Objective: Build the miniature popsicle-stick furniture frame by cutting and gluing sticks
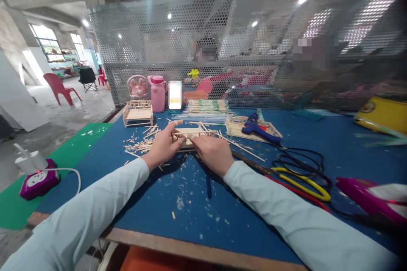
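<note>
A small frame built of thin wooden sticks (190, 134) rests on the blue table cover (197, 203) in front of me. My left hand (163, 146) grips its left end, thumb on top and fingers curled round it. My right hand (212, 151) is closed on its right end, fingers pressed on the sticks. Loose sticks and wood chips (141, 142) lie just left of my left hand. Both arms wear pale blue sleeves.
A finished stick model (138, 113) stands at the back left, beside two pink bottles (158, 92). A blue glue gun (259, 130) lies on a stick tray. Yellow-handled scissors (305, 180) and black cables lie right. People sit behind a perforated screen (222, 42).
</note>
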A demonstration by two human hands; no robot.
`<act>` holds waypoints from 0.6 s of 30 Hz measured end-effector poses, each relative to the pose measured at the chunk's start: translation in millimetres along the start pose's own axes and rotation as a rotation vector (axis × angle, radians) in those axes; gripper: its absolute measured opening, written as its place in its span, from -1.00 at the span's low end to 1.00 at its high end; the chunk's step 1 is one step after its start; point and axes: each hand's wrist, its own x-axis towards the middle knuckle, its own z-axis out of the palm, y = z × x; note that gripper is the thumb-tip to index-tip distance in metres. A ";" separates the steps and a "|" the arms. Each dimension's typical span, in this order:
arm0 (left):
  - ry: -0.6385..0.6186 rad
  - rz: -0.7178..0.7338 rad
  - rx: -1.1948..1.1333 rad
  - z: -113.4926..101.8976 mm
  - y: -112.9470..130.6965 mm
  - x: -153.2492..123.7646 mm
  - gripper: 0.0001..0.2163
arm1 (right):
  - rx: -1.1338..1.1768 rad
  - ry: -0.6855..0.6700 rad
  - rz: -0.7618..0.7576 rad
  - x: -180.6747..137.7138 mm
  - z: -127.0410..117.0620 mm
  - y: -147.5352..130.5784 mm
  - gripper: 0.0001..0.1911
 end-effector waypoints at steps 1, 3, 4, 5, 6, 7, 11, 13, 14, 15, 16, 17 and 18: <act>0.000 -0.007 -0.001 -0.2 -0.5 0.3 -0.55 | 0.018 0.009 0.007 -0.6 -2.2 1.5 -0.74; -0.008 -0.016 -0.010 -0.5 -2.2 0.8 -0.54 | 0.067 0.074 0.058 -3.0 -9.0 7.8 -0.73; -0.012 -0.020 -0.014 -0.5 -3.2 1.0 -0.54 | 0.089 0.123 0.110 -4.7 -13.3 12.7 -0.73; -0.014 -0.023 -0.016 -0.4 -4.1 1.0 -0.53 | 0.107 0.173 0.180 -6.8 -17.6 18.6 -0.73; -0.015 -0.027 -0.018 -0.3 -4.9 1.0 -0.52 | 0.123 0.215 0.260 -9.0 -21.8 25.2 -0.73; -0.013 -0.032 -0.020 -0.2 -5.4 1.0 -0.51 | 0.136 0.244 0.340 -11.2 -25.4 32.1 -0.73; 0.003 -0.060 -0.028 0.4 -6.9 1.3 -0.47 | 0.180 0.279 0.546 -17.1 -31.3 52.2 -0.73; 0.002 -0.065 -0.040 0.6 -7.6 1.6 -0.46 | 0.194 0.280 0.558 -17.2 -30.4 53.0 -0.74; 0.000 -0.064 -0.047 0.7 -8.0 1.8 -0.46 | 0.201 0.276 0.546 -16.8 -29.7 51.1 -0.74; 0.001 -0.061 -0.051 0.7 -8.2 2.0 -0.46 | 0.208 0.267 0.524 -16.1 -29.1 47.9 -0.75; 0.003 -0.059 -0.053 0.7 -8.2 2.1 -0.45 | 0.213 0.253 0.497 -15.3 -28.6 43.9 -0.76; 0.005 -0.057 -0.051 0.6 -8.0 2.1 -0.45 | 0.217 0.235 0.469 -14.5 -28.2 39.5 -0.77; 0.006 -0.056 -0.046 0.5 -7.5 2.2 -0.46 | 0.220 0.213 0.439 -13.7 -27.9 35.2 -0.77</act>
